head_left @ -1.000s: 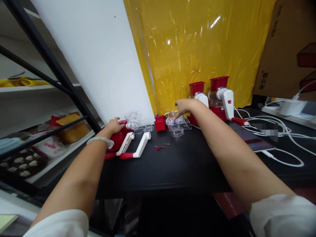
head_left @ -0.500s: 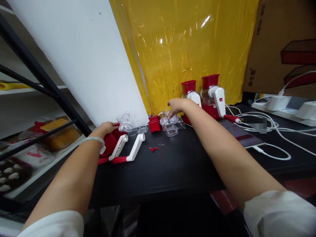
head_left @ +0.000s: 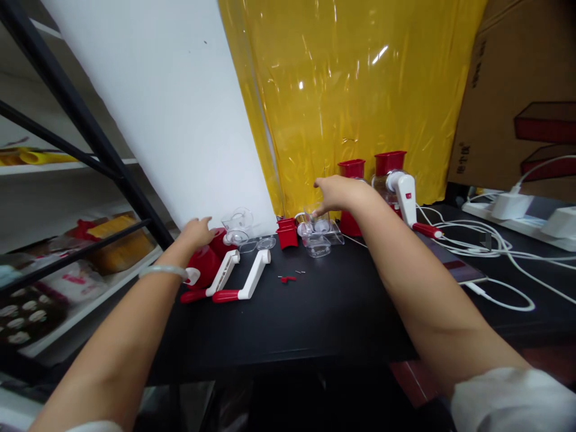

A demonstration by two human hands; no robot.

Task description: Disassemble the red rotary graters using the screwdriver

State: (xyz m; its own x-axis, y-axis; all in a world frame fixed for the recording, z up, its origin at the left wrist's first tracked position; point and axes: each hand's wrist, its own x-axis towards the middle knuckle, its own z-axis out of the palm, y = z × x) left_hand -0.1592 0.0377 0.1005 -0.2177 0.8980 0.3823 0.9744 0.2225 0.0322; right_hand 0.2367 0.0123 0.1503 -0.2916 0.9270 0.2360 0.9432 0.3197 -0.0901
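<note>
My left hand reaches out to the left and lies curled over a red rounded base part on the black table. Two white cranks with red grips lie just right of that part. My right hand is farther back, with its fingers bent down and pinching the top of a clear plastic part in a small cluster of clear pieces. A small red box stands left of the cluster. A clear cup stands behind the cranks.
Two assembled red-and-white crank machines stand behind my right hand. A tiny red piece and screws lie mid-table. On the right are a tablet, white cables and a power strip. A metal shelf stands at the left.
My right hand has risen slightly over the clear parts. My left hand has stayed on the red base. The view has shifted a little.
</note>
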